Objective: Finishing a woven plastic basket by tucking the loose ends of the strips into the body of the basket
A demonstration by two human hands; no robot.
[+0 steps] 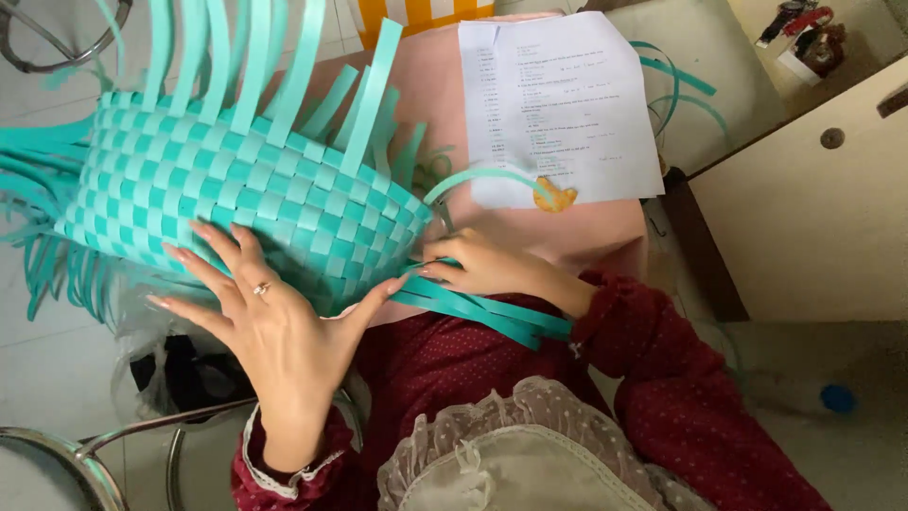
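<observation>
Cloth in dark red with small dots fills the bottom of the view at 6 o'clock, with a pale frilled collar (492, 445) partly cut off by the lower edge. At 7 o'clock a curved metal chair frame (85, 449) is seen only in part.

Above the sleeve, the left hand (270, 317) is spread wide open, fingers fanned, and is laid flat against the near side of a half-woven basket (236, 189) of teal and pale turquoise strips; a ring (261, 288) is worn on one finger. Nothing is gripped by it. At 3 o'clock of it, the right hand (482, 265) is curled against the basket's right end, and loose teal strips (492, 312) run under it toward the forearm. Its fingertips are hidden behind the weave, so whether a strip is pinched cannot be told.

The basket lies tilted on a pink surface (586, 237), from the centre toward 10 o'clock, and its unwoven strip ends are cut off by the top and left edges. Beyond it, at 1 o'clock, a printed sheet of paper (558, 104) is laid flat, its print too small to make out, with a small orange object (554, 197) at its lower edge. At 3 o'clock a beige cabinet (804, 208) is partly shown.
</observation>
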